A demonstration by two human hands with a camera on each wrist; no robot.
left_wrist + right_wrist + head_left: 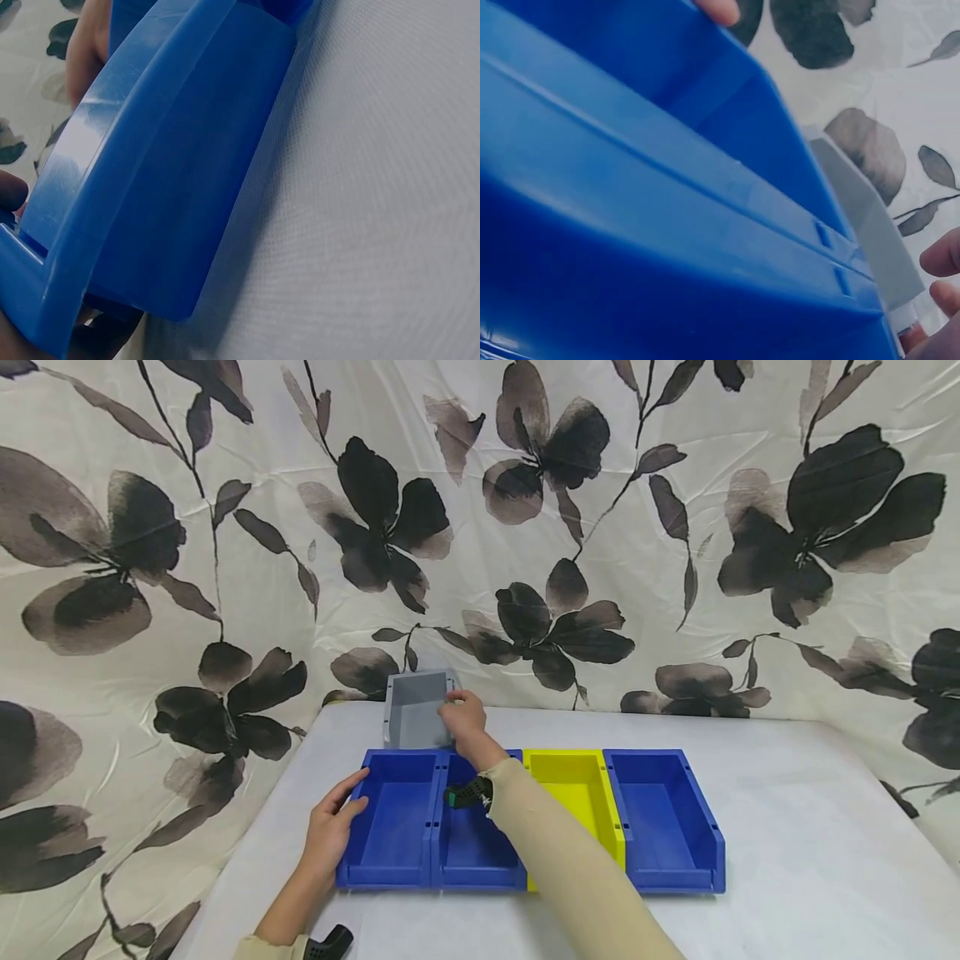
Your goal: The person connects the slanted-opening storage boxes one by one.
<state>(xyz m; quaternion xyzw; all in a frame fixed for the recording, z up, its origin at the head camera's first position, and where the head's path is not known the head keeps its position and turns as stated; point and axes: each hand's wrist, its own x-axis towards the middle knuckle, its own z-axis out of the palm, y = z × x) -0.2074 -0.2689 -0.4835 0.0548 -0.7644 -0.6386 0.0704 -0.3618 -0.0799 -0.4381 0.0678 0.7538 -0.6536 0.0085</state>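
Observation:
Four storage bins stand joined side by side on the white table. My left hand (330, 831) grips the left wall of the leftmost blue bin (393, 818); in the left wrist view, its fingers show on both sides of the blue rim (112, 165). My right hand (465, 722) reaches over the second blue bin (476, 852) and pinches the right edge of a grey bin (416, 714) behind the row. In the right wrist view, part of the grey bin (866, 217) shows past the blue walls, beside the right fingers (943, 255). The exact finger contact is partly hidden.
A yellow bin (570, 785) and another blue bin (663, 818) continue the row to the right, the yellow one partly behind the right sleeve (570, 852). The white table (810, 810) ends at a floral cloth (675, 610) hanging close behind the grey bin.

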